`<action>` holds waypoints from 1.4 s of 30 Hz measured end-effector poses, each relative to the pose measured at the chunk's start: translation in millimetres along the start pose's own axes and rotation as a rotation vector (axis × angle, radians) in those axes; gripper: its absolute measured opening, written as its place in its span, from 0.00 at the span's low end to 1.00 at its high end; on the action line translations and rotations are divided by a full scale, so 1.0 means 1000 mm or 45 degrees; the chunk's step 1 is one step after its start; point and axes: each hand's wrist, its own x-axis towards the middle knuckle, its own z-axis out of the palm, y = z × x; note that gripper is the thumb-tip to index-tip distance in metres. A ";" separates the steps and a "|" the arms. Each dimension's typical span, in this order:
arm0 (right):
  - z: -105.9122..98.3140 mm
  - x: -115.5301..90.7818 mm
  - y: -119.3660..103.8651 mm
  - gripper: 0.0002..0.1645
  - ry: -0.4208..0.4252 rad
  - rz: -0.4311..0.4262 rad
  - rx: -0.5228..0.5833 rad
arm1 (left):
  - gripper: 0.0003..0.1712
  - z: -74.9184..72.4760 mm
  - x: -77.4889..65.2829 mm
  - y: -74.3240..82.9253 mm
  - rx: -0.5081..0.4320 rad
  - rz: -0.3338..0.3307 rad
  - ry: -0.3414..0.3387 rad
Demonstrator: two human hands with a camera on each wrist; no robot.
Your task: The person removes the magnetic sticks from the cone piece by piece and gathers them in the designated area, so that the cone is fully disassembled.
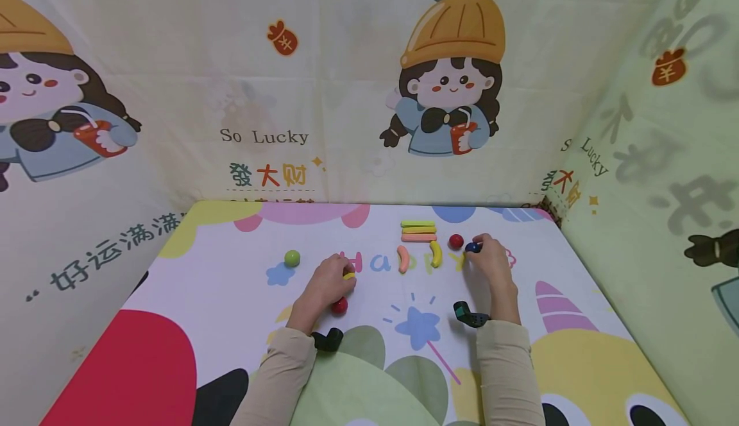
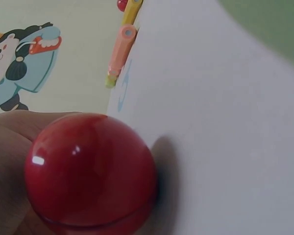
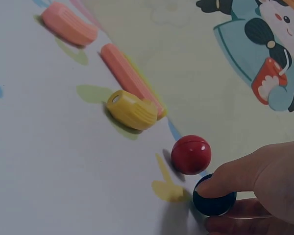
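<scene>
My right hand (image 1: 492, 262) pinches a dark blue ball (image 1: 473, 247) between thumb and fingers, close to a red ball (image 3: 191, 154). My left hand (image 1: 328, 281) is low over the table, its fingers bent around a small yellow piece (image 1: 349, 276) that is mostly hidden. Beside the left palm is another red ball (image 2: 90, 174), which covers the left fingers in the left wrist view. A green ball (image 1: 292, 258) lies left of that hand.
Between the hands lie a curved pink piece (image 1: 403, 259) and a curved yellow piece (image 1: 435, 254). Behind them, green, yellow and pink straight bars (image 1: 418, 237) lie side by side. A printed cloth (image 1: 346, 92) hangs behind the table.
</scene>
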 end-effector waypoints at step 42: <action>-0.003 -0.005 -0.009 0.32 0.076 -0.008 -0.032 | 0.12 0.001 -0.001 -0.002 0.053 0.106 0.037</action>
